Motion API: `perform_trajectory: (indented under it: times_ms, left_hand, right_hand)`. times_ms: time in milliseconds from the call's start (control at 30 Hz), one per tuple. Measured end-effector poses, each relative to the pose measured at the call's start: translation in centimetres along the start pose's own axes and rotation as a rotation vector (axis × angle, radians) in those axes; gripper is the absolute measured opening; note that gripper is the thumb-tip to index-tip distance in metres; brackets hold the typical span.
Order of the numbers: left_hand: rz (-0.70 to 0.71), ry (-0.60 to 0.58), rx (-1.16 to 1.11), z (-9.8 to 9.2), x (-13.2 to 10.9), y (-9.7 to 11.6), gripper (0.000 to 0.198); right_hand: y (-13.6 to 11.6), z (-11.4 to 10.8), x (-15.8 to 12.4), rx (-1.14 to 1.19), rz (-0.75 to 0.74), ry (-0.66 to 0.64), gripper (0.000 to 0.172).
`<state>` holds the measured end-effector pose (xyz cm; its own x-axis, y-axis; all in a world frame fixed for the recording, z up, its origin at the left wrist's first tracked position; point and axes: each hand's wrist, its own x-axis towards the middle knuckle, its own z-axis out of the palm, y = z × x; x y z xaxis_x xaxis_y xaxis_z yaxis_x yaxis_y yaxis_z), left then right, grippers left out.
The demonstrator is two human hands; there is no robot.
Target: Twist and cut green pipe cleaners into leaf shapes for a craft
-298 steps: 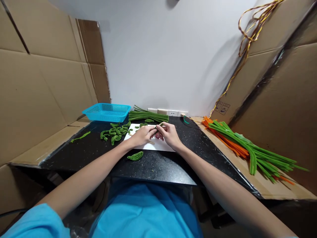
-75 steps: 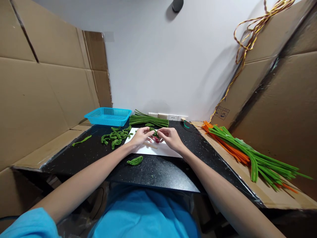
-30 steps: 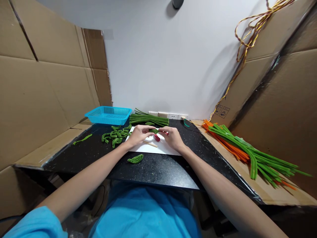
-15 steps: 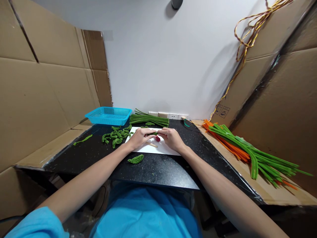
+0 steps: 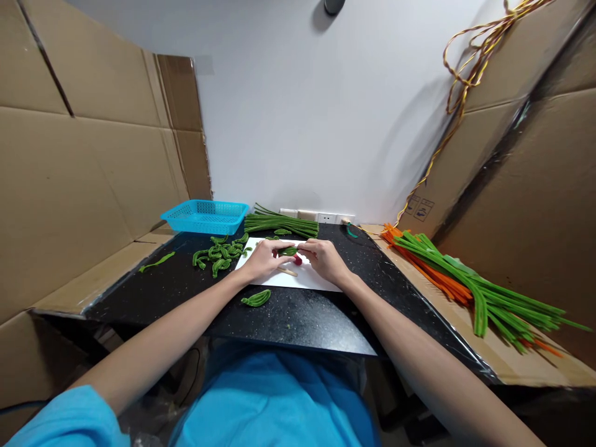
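Observation:
My left hand (image 5: pixel 262 259) and my right hand (image 5: pixel 325 259) meet over a white sheet (image 5: pixel 307 280) on the black table (image 5: pixel 298 316). Both pinch a short folded green pipe cleaner (image 5: pixel 289 251) between their fingertips. A small red thing (image 5: pixel 297 259) shows under the fingers, and a thin wooden stick (image 5: pixel 289 272) lies on the sheet below my left hand. One folded green piece (image 5: pixel 256 298) lies alone in front of the sheet.
A pile of folded green pieces (image 5: pixel 218 254) lies left of the sheet, near a blue basket (image 5: pixel 205 215). Straight green pipe cleaners (image 5: pixel 279 223) lie at the back. Long green and orange ones (image 5: pixel 470 285) rest on cardboard at the right. Cardboard walls stand on both sides.
The hands have stayed over the white sheet, turning and pressing the green piece; it lies flatter between the fingertips than 2.5 seconds ago. Nothing else on the table has moved.

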<state>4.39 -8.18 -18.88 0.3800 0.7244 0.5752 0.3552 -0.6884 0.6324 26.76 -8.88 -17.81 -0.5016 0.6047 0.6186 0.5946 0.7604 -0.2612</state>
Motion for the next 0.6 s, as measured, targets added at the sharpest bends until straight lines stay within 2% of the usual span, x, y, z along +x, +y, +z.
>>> perform_trajectory:
  times_ms: [167,333,600]
  left_hand:
    - [-0.077,0.013,-0.141,0.21,0.24,-0.21,0.037]
    - [-0.127,-0.03,-0.328,0.24,0.35,-0.33,0.045]
    - [-0.199,-0.049,-0.456,0.34,0.1,0.33,0.048]
  right_hand:
    - [-0.2,-0.17,0.08,0.016,-0.001,0.004,0.028]
    - [-0.18,-0.12,0.11,0.042,-0.001,0.019,0.027]
    - [-0.15,-0.21,0.11,0.043,0.008,0.029,0.028]
